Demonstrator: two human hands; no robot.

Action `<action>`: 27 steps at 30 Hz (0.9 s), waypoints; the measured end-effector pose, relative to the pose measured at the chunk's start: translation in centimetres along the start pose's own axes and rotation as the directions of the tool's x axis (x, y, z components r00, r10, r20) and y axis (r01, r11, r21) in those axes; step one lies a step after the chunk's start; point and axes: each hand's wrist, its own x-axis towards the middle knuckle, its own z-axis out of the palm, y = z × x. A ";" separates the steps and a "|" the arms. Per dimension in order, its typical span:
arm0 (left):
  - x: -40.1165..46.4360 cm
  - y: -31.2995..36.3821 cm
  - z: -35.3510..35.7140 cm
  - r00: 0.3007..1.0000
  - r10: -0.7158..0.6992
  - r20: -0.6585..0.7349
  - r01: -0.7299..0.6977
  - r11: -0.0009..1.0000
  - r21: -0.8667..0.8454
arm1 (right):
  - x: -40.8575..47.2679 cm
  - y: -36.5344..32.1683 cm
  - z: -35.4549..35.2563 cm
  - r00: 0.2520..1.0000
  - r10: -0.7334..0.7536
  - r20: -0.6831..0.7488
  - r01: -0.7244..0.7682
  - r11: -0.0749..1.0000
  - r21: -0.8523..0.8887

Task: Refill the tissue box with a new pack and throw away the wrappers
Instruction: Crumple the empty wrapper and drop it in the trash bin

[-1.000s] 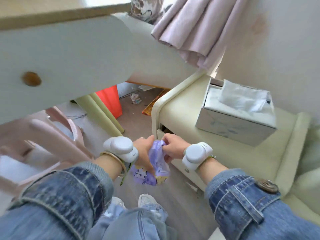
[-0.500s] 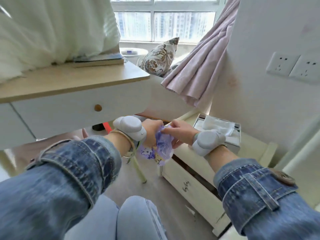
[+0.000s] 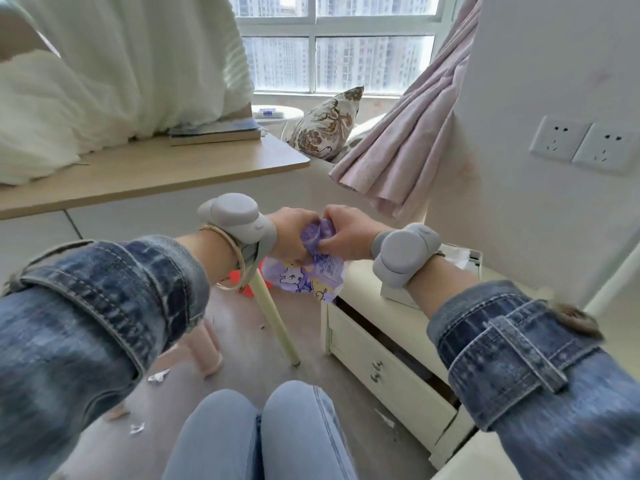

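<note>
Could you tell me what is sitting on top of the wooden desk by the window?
On the wooden desk lies a thin stack of books, and bulky white bedding covers the rest of the top. Whatever lies under the bedding is hidden.

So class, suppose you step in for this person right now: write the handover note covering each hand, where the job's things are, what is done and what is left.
Left hand: grips the purple wrapper from the left.
Right hand: pinches the same wrapper from the right; both hands bunch it up in front of the body.
Tissue box: on the cream nightstand, mostly hidden behind the right wrist, white tissue showing at its top.
Done: the box appears refilled.
Left: bin the wrapper; no bin is in view. Small scraps lie on the floor.
</note>
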 end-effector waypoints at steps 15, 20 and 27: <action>18.6 -6.4 -7.3 0.985 0.013 0.173 0.011 0.990 -0.138 | 20.5 2.2 -4.8 0.994 0.010 0.107 -0.011 1.000 0.011; 18.2 -5.9 -18.2 0.985 -0.019 0.172 0.041 0.991 -0.124 | 23.2 -4.1 -13.4 0.983 -0.047 0.177 0.044 0.999 0.022; 14.7 -8.6 -33.5 0.973 -0.225 0.040 0.228 0.940 -0.252 | 29.6 -16.4 -23.3 0.932 -0.240 0.272 0.257 0.966 -0.027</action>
